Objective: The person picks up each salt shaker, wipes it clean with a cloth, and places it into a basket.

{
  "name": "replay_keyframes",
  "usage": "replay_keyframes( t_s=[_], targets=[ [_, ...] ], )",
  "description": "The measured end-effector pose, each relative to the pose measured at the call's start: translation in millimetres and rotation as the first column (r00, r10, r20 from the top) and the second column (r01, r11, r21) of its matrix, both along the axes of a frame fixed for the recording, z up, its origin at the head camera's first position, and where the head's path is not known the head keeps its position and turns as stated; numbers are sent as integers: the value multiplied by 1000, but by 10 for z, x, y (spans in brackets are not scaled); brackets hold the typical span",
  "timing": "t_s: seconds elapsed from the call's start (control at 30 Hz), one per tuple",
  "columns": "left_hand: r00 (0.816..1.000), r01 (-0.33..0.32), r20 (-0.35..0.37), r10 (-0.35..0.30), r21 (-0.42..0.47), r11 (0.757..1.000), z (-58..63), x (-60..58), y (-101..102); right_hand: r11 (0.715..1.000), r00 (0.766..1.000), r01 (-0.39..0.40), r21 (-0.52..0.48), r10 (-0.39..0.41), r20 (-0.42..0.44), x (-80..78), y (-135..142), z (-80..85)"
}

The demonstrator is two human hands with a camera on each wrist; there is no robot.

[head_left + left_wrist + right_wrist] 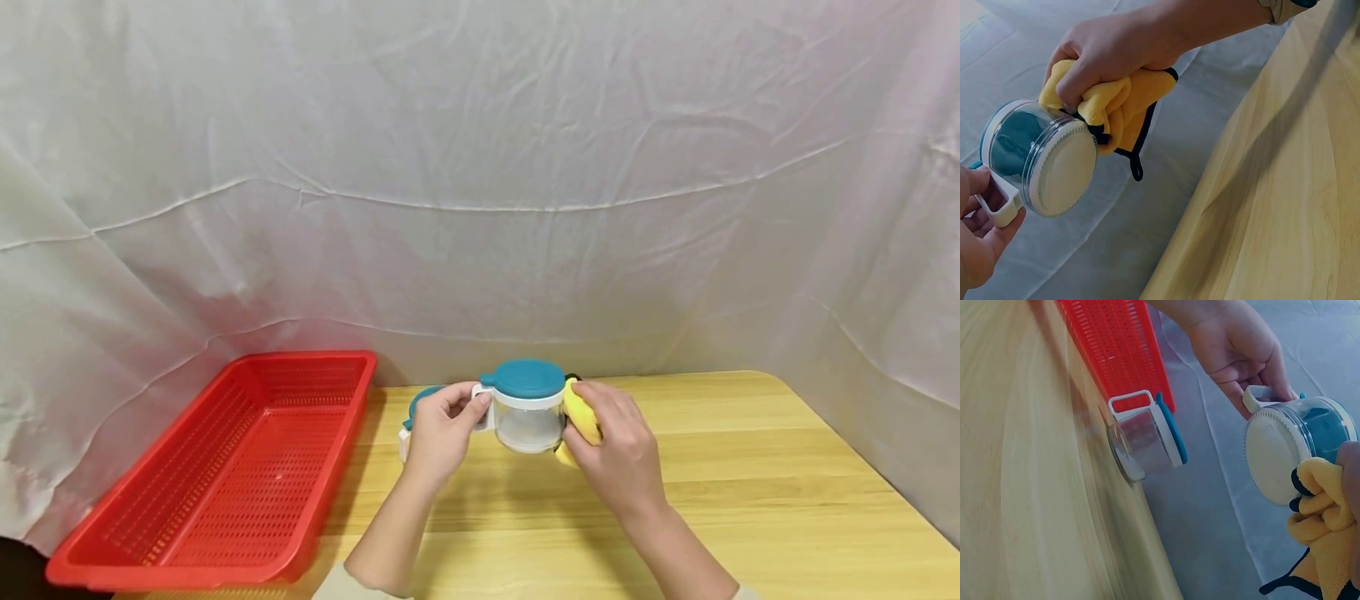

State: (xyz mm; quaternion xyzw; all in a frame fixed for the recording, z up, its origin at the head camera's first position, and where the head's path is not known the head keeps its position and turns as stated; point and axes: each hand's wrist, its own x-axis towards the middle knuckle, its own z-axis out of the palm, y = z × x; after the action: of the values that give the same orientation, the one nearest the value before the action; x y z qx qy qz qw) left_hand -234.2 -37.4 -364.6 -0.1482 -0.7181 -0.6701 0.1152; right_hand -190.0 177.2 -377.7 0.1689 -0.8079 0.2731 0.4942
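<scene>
A clear jar (528,427) with a teal lid (527,379) and a white side handle is held up above the table. My left hand (444,433) pinches the white handle (1002,200) between thumb and fingers. On the jar's other side, my right hand (618,446) grips a bunched yellow cloth (582,414) with black edging and presses it to the jar's wall. The left wrist view shows the jar's white ribbed base (1066,170) and the cloth's black loop hanging down. Part of the cloth is hidden under the right hand's fingers.
A second clear jar (1144,442) with a teal lid and white handle stands on the wooden table (750,483), partly behind my left hand in the head view. A red perforated basket (318,508) sits at the left. Pale fabric (480,275) hangs behind the table.
</scene>
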Motion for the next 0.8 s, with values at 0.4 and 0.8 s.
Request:
replay_keyframes(
  t_s=[0.4, 0.8],
  targets=[
    [997, 35, 69, -34, -23, 999, 26, 12, -37, 999, 1000, 22, 31, -22, 5, 0, 14, -10],
    [995, 42, 94, -35, -75, 996, 47, -6, -81, 1000, 999, 19, 2, -19, 49, 23, -2, 12]
  ],
)
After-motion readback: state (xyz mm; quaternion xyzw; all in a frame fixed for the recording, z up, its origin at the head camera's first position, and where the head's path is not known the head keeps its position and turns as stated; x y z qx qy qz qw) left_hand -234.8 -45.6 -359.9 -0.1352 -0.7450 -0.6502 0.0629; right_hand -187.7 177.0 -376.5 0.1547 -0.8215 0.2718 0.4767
